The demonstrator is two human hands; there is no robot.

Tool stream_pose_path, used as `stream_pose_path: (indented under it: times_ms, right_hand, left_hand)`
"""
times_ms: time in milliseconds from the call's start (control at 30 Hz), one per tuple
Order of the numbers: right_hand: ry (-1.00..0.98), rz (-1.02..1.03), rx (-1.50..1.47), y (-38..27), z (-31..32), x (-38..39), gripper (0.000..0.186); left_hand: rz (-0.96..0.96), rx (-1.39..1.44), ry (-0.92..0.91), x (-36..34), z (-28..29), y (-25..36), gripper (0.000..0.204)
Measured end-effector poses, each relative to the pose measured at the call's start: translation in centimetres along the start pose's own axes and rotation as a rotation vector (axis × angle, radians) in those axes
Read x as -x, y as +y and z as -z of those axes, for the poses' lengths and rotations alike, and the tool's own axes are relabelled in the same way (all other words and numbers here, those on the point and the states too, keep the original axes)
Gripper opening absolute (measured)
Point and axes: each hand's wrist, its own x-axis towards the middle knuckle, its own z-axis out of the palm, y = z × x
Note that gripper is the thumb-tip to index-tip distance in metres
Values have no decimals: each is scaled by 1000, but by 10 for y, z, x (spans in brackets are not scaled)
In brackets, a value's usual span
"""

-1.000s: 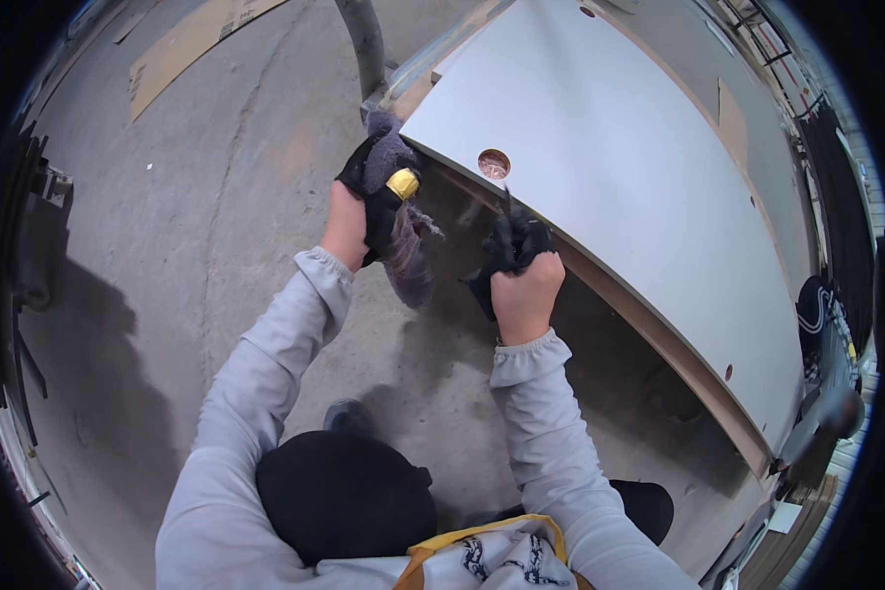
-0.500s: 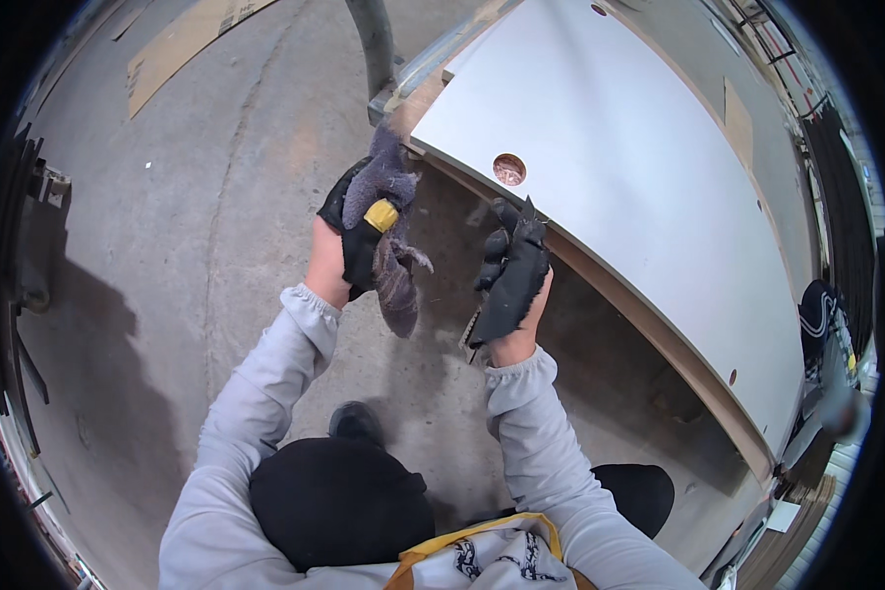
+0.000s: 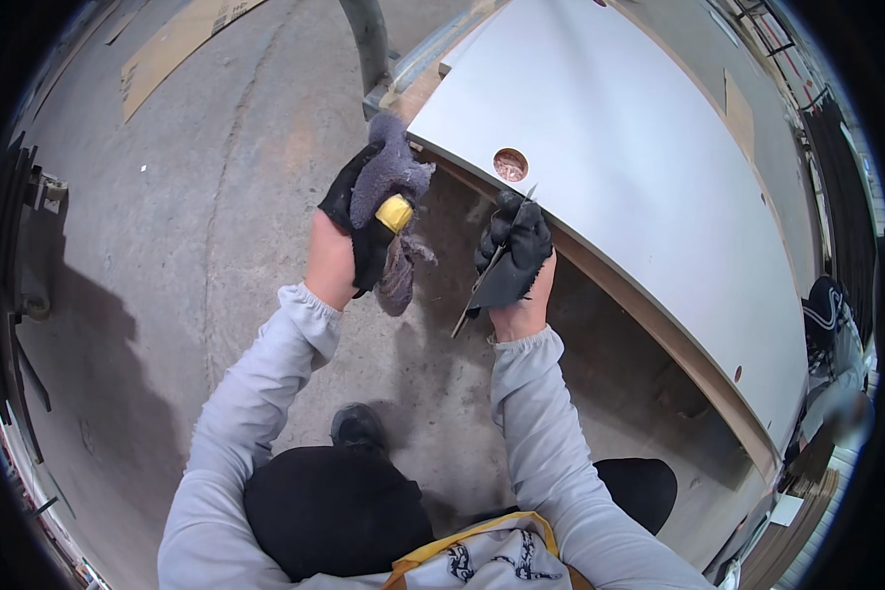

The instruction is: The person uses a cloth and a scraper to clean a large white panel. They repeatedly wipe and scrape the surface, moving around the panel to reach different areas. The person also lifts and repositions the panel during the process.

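My left hand [image 3: 356,221], in a black glove with a bare wrist, is closed round a fuzzy grey-purple rag [image 3: 391,175]. A small yellow block-like piece [image 3: 394,212] sticks out of the same grip; its kind is unclear. My right hand [image 3: 516,254], also black-gloved, grips a thin, flat metal blade-like tool [image 3: 467,310]. Its pointed tip rises above the fingers and its other end juts out below the palm. Both hands are at the near left edge of a large white panel [image 3: 639,206], which has a round hole [image 3: 510,165] near my right hand.
The panel lies raised over the concrete floor [image 3: 265,197], on a wooden edge and a grey metal frame [image 3: 369,49]. Flat cardboard [image 3: 182,49] lies at the far left. Dark stacked strips [image 3: 841,187] stand at the right. My shoe [image 3: 358,429] is below.
My right hand has turned, so the tool now shows as a narrow slanting line. The rag in my left hand has shifted slightly, and its hanging end sits higher.
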Motion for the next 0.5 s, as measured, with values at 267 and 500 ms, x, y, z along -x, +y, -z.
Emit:
stream_pose_path:
  times_ms: [267, 500]
  right_hand:
    - [50, -85, 8, 24, -18, -11, 28]
    - [100, -24, -142, 11, -8, -7, 23]
  left_hand:
    - [38, 63, -94, -24, -6, -15, 54]
    - [112, 151, -179, -32, 3, -10, 49]
